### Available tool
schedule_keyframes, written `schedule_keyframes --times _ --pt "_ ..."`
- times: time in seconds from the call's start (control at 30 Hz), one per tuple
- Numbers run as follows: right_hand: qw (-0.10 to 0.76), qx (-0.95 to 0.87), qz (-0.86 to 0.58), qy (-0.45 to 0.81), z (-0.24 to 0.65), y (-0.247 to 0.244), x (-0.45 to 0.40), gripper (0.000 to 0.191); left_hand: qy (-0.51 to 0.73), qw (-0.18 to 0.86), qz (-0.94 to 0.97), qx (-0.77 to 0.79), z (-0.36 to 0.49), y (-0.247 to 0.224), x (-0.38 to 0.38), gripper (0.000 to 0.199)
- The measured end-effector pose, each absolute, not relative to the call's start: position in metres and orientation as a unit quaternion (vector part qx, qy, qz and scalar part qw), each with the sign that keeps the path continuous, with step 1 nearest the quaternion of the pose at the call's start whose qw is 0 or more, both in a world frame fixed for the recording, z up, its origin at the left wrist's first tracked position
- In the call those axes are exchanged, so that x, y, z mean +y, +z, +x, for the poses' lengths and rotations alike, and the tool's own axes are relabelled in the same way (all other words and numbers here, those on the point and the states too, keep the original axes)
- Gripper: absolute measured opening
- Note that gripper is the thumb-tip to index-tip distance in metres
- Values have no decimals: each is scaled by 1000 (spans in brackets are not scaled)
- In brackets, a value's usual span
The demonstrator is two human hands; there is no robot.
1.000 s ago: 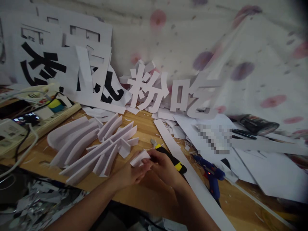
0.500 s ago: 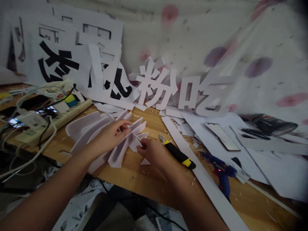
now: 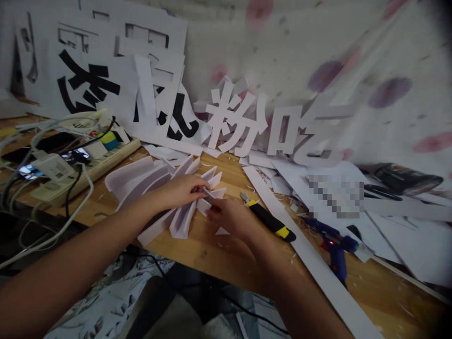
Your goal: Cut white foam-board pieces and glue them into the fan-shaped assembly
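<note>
A white built-up character (image 3: 181,221) with thin upright walls lies on the wooden table in front of me. My left hand (image 3: 185,190) reaches over its middle, with thumb and fingertips pinched at a small upright wall of it. At the character's right side, my right hand (image 3: 229,216) has its fingers closed on the near end of the same part. The fingertips of both hands nearly meet, and what lies between them is partly hidden. Right of my right hand rests a black-and-yellow utility knife (image 3: 270,220), with its metal tip pointing away from me.
A long white strip (image 3: 300,249) runs along the right, beside a blue glue gun (image 3: 334,249) with a red light. Left stands a power strip (image 3: 123,153) with chargers and cables. Finished white characters (image 3: 236,120) lean at the back, near cut-out sheets (image 3: 116,101). Scraps litter the table.
My view has shifted a little, so the scene sits differently. My left fingers have come right and closed near my right fingertips, at the small wall. The character stays on the table.
</note>
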State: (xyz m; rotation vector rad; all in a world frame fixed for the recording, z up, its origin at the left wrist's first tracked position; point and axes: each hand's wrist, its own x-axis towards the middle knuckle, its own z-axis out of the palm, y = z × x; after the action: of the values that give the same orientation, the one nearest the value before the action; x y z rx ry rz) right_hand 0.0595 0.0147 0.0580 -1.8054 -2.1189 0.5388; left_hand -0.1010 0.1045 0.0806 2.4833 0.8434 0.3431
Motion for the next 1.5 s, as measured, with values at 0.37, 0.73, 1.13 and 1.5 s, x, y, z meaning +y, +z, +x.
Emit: schedule_keyframes --times 0.37,0.73,1.13,1.5 --pt "221 -771 -579 150 65 26 3 18 153 276 897 311 -103 71 105 24" --pt "235 -778 -564 147 63 20 6 18 153 300 888 312 -105 72 104 23" --pt "250 -785 -540 170 72 13 11 16 150 329 871 333 -101 68 107 22" --pt "267 -788 -526 173 72 9 12 15 170 351 862 323 -103 65 107 25"
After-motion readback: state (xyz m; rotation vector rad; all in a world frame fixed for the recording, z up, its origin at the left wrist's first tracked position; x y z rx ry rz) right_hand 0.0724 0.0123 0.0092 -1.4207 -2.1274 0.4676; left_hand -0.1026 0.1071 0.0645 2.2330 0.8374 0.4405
